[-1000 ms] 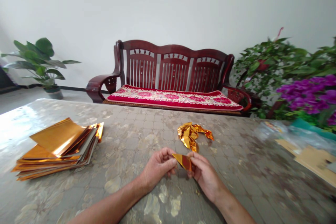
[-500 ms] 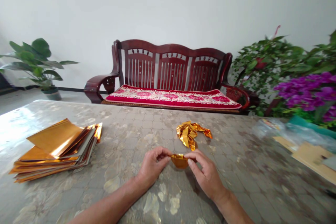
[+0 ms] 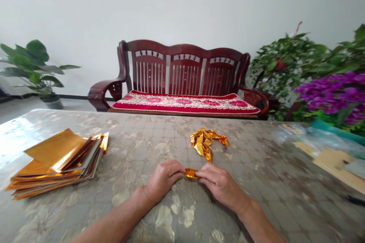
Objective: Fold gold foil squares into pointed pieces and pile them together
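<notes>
Between my two hands is a small folded piece of gold foil paper (image 3: 191,173), held just above or on the table; I cannot tell which. My left hand (image 3: 165,177) pinches its left end between thumb and fingers. The right end is gripped by my right hand (image 3: 218,180), whose fingers cover part of it. Just beyond my hands lies a crumpled, shiny gold foil piece (image 3: 203,140) with a tail curving to the right. Off to the left rests an uneven stack of gold foil sheets (image 3: 57,159), some showing a grey underside.
The table (image 3: 137,148) has a patterned, glossy cover. At its right side lie clear plastic wrapping (image 3: 325,140), tan cardboard (image 3: 332,163) and a dark thin object (image 3: 356,200). Behind stands a wooden bench (image 3: 184,72), with potted plants (image 3: 53,95) and purple flowers (image 3: 333,95) at the sides.
The foil piece looks flatter and narrower, its lower curved part no longer showing. My right-hand fingers have closed further over its end. The whole view has shifted slightly.
</notes>
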Motion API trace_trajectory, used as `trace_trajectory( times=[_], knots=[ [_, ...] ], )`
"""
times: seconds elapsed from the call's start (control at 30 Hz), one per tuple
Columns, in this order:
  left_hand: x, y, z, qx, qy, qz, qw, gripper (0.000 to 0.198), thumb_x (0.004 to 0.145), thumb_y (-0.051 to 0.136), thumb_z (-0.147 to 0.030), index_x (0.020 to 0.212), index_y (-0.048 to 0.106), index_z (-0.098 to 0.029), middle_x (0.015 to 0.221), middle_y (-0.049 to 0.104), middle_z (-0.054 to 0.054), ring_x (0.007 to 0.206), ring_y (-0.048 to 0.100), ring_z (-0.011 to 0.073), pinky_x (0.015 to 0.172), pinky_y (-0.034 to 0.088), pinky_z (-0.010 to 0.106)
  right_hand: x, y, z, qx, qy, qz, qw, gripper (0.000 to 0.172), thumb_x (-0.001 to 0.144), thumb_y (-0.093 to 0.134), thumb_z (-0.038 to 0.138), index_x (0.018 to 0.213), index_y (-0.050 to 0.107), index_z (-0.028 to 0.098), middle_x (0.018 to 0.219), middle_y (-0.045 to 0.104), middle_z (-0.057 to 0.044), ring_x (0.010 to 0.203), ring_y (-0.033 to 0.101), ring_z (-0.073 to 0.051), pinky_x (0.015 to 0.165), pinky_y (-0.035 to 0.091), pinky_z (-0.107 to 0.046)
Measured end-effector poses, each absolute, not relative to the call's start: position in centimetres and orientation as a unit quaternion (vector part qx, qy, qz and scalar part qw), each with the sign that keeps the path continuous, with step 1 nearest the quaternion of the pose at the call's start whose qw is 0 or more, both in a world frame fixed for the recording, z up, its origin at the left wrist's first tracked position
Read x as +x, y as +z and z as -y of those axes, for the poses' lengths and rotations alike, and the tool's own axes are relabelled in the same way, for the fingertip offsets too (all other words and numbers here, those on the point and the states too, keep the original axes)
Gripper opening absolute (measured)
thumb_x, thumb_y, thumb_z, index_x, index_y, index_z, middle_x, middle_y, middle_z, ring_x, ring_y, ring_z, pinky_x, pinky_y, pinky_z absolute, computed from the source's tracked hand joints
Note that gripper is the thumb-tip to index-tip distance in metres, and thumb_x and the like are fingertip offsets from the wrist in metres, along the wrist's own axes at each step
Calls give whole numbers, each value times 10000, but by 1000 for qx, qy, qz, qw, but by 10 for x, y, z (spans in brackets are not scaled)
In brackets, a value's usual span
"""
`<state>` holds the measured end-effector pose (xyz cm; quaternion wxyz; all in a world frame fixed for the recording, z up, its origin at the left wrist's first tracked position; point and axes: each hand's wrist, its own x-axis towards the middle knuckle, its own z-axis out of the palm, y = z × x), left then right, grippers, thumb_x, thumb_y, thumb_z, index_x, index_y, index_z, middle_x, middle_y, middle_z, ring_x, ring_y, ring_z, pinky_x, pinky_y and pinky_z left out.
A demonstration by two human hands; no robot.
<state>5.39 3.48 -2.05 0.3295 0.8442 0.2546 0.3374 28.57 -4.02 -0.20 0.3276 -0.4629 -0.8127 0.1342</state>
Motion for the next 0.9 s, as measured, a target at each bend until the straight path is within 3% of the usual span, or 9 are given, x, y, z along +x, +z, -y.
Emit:
trace_trajectory(
  times=[0.37, 0.9],
  knots=[
    [53, -16, -30, 887, 258, -238, 301, 259, 971, 511, -331, 1042, 744, -244, 890, 734, 56, 814, 675, 157, 743, 473, 207, 281, -1, 42, -473, 129, 817, 303, 264, 964, 513, 227, 1142, 703, 270, 909, 651, -65, 841, 621, -182, 745, 489, -279],
    [56, -20, -33, 892, 268, -210, 298, 273, 970, 496, -344, 1066, 738, -262, 881, 733, 58, 799, 670, 160, 731, 468, 209, 276, 0, 40, -458, 140, 817, 322, 213, 964, 537, 286, 1033, 737, 261, 861, 655, -55, 784, 608, -163, 692, 480, -262]
  ],
)
